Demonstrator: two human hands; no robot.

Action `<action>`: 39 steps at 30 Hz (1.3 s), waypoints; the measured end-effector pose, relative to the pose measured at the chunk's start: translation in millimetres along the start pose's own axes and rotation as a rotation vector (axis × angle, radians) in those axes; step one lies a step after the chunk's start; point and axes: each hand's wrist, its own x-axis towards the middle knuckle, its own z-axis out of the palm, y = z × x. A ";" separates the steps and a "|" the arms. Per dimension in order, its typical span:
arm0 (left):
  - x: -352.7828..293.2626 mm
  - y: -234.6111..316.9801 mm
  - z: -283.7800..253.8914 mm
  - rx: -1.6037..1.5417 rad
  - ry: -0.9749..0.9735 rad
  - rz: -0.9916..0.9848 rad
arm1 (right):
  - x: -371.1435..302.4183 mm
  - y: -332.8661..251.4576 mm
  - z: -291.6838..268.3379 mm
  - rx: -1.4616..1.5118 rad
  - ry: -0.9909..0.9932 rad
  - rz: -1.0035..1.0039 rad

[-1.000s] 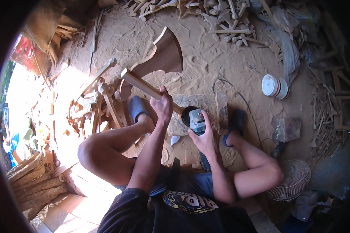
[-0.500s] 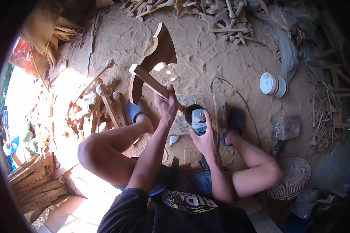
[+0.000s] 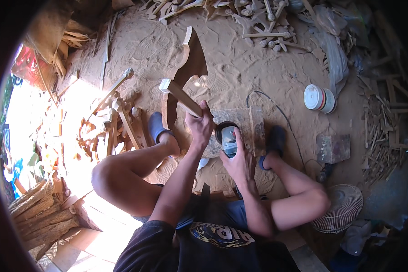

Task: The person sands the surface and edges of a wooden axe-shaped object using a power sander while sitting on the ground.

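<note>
I've got the left hand wrapped snugly round the handle of a wooden axe, held up over the block, by its left edge. Right hand is curled round a power tool, its dark disc right up by the handle, can't tell if touching. Shaping looks mostly done to me, head and handle both there; what's left I honestly can't tell. Blade's brown and curvy, handle squared-off with a paler end.

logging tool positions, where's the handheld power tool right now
In the head view, the power tool is just right of centre, in the right hand, its dark round head close to the left hand.
</note>
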 end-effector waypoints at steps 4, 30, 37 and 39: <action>-4.5 -2.5 -2.7 0.030 -0.023 0.001 | 1.2 -4.2 -6.1 -0.047 -0.036 0.026; -10.4 -6.4 -7.3 0.040 -0.083 0.066 | 10.0 3.4 -14.4 0.074 -0.034 0.112; 5.5 -6.0 -20.7 0.116 -0.202 0.032 | 7.5 16.3 -11.3 0.131 0.069 0.088; 9.2 -14.8 -20.5 0.020 -0.175 0.054 | 5.6 19.9 -8.4 0.146 0.098 0.036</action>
